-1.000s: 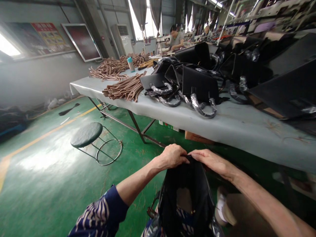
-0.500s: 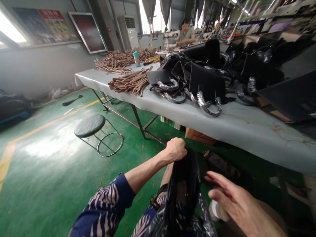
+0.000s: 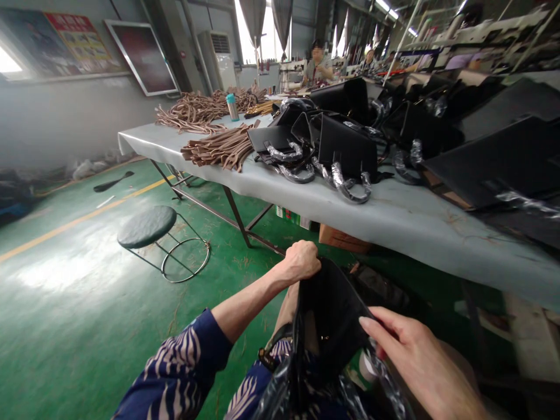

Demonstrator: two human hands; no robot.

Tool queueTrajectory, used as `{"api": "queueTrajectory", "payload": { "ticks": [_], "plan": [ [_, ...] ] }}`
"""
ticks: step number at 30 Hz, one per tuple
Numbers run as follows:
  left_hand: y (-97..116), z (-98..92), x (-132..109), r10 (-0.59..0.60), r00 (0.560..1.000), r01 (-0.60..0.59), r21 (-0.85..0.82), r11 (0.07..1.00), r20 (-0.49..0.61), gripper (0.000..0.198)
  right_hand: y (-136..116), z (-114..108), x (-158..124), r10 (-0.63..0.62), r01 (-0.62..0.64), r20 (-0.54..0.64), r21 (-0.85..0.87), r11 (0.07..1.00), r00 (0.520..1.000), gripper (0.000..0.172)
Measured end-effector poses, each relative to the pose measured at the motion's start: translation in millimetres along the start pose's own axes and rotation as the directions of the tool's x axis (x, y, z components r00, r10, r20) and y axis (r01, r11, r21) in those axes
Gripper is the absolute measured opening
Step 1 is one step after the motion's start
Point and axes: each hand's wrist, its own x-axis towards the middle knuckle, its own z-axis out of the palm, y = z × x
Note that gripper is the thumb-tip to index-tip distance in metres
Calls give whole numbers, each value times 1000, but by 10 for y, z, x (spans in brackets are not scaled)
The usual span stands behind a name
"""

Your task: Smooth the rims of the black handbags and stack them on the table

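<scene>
A black handbag (image 3: 335,309) stands over my lap with its mouth spread. Its handles are wrapped in clear plastic, and one wrapped handle (image 3: 387,379) hangs below my right hand. My left hand (image 3: 301,261) is closed in a fist on the far top corner of the bag. With thumb and fingers my right hand (image 3: 398,338) pinches the bag's right edge. Inside, a beige patch and a small shiny metal piece show. The bag's bottom is hidden.
The grey-covered table (image 3: 385,219) holds several black handbags (image 3: 347,146), bundled brown straps (image 3: 223,146) and a steel bottle (image 3: 232,108). A round stool (image 3: 147,226) stands on the green floor at left. A cardboard box (image 3: 343,238) sits under the table. A person (image 3: 318,67) sits at the back.
My right hand was apart from the bag with fingers spread; now it pinches the bag's right edge. The bag's mouth is wider. My left hand keeps its hold. The view shifted slightly right.
</scene>
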Motion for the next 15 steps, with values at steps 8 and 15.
{"api": "queueTrajectory", "payload": {
  "ticks": [8, 15],
  "plan": [
    [-21, 59, 50, 13, 1000, -12, -38, 999, 14, 22, 210, -7, -16, 152, -150, -10, 85, 985, 988, 38],
    [-2, -31, 64, -40, 998, 44, -98, 994, 51, 21, 183, 48, -18, 2, -22, -174, -114, 993, 985, 38]
  ]
}}
